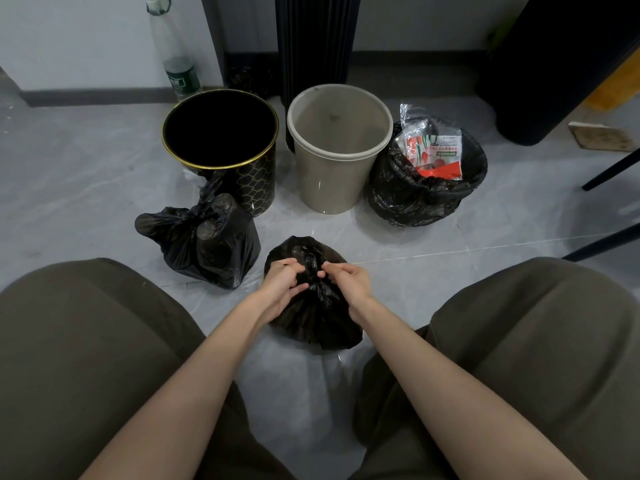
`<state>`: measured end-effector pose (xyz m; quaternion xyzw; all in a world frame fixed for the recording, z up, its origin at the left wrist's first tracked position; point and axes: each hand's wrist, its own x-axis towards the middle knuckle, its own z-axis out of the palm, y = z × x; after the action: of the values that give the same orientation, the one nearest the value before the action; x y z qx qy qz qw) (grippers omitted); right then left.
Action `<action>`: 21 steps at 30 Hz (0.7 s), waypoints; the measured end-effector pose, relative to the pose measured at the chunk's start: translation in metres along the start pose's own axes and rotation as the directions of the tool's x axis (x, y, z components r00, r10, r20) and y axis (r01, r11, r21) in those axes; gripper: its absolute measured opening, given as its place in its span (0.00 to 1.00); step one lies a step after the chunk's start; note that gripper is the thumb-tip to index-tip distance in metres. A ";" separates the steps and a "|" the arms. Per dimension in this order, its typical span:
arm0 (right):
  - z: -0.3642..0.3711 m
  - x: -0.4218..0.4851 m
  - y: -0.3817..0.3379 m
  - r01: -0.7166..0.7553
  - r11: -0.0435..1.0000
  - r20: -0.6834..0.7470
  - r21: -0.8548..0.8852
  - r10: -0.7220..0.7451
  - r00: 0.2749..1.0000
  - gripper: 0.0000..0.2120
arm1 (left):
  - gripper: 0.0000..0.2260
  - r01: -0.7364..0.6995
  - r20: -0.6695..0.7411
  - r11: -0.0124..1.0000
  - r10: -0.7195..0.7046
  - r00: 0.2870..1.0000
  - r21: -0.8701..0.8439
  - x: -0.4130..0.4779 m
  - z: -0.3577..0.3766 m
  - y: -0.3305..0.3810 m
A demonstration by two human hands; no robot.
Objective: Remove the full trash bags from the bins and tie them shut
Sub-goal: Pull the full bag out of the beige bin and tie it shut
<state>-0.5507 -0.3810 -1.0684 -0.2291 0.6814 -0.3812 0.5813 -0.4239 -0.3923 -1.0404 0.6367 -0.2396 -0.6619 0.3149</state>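
Left hand [281, 285] and right hand [349, 284] both curl fingers onto the gathered neck of a crumpled black plastic trash bag [313, 323], pinching it from either side. The bag sits on the grey tiled floor [433, 271] between the person's knees. A knotted second black bag [213, 247] stands just left, touching a black gold-rimmed round bin [258, 188]. A bare beige plastic bin [329, 181] is beside that. An open-mouthed third black bag [412, 202] with packaging showing is right of it.

Both hands — left hand [281, 285], right hand [348, 284] — pinch black bag [317, 317] neck on floor.
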 end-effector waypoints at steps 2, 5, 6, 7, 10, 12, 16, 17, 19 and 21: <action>0.000 0.000 -0.002 -0.001 0.998 0.000 0.063 0.001 1.000 0.05 | 0.17 -0.041 -0.001 0.987 0.042 0.999 0.153 -0.003 -0.003 -0.003; -0.003 0.001 -0.007 0.027 0.991 -0.010 0.130 -0.026 1.000 0.03 | 0.14 -0.171 0.002 0.836 0.199 0.980 0.522 -0.001 -0.010 -0.015; -0.004 0.001 -0.009 0.038 0.989 -0.005 0.141 -0.038 0.999 0.03 | 0.14 -0.191 0.007 0.781 0.232 0.973 0.594 0.002 -0.014 -0.019; -0.005 0.001 -0.010 0.051 0.989 0.006 0.142 -0.052 0.999 0.03 | 0.14 -0.200 0.017 0.736 0.247 0.969 0.647 0.004 -0.017 -0.022; -0.005 0.001 -0.009 0.082 0.992 0.053 0.093 -0.087 0.995 0.04 | 0.08 -0.227 0.079 0.586 0.266 0.961 0.778 0.007 -0.021 -0.026; -0.004 0.002 -0.007 0.105 0.994 0.073 0.042 -0.107 0.992 0.05 | 0.11 -0.251 0.124 0.471 0.284 0.951 0.845 0.006 -0.021 -0.026; -0.005 0.000 -0.007 0.180 0.983 0.125 -0.039 -0.174 0.977 0.06 | 0.13 -0.284 0.180 0.372 0.289 0.940 0.884 0.000 -0.019 -0.028; -0.006 -0.001 -0.007 0.202 0.976 0.154 -0.075 -0.189 0.970 0.06 | 0.11 -0.291 0.194 0.355 0.283 0.939 0.888 -0.002 -0.019 -0.027; -0.008 -0.001 -0.008 0.267 0.946 0.230 -0.184 -0.223 0.947 0.06 | 0.10 -0.292 0.207 0.325 0.272 0.940 0.900 -0.004 -0.019 -0.023; -0.009 0.002 -0.005 0.331 0.886 0.292 -0.323 -0.240 0.926 0.06 | 0.11 -0.289 0.196 0.325 0.290 0.937 0.900 -0.005 -0.020 -0.018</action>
<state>-0.5606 -0.3829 -1.0651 -0.4769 0.6223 -0.2983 0.5443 -0.4057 -0.3747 -1.0512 0.6500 -0.6742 -0.3499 0.0221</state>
